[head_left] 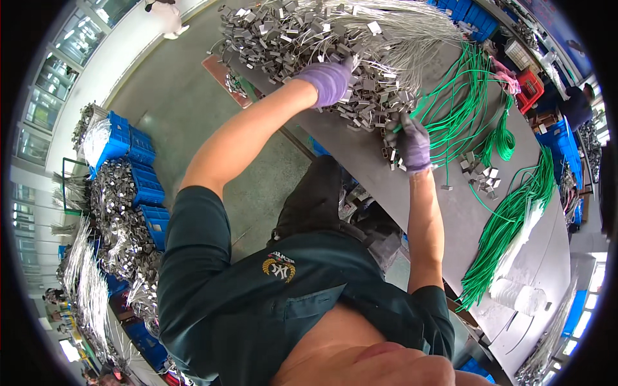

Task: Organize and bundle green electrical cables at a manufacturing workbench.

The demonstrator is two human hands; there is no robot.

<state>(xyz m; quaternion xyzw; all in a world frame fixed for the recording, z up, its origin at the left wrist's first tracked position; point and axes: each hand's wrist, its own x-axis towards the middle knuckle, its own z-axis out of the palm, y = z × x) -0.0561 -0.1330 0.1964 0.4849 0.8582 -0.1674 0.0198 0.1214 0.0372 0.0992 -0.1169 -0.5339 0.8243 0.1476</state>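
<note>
Between both gloved hands (327, 82) (416, 143), grey blocks (372, 104)

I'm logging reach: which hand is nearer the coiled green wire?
Right. The right hand is to the left of the coiled green wire, with loose green strands between; the left hand is farther left, at the pile of grey blocks.

Purple-gloved left hand (327, 82) is over a big heap of little grey blocks (277, 38). Right hand (413, 143) is at its edge, right by some green cables (468, 83).
</note>
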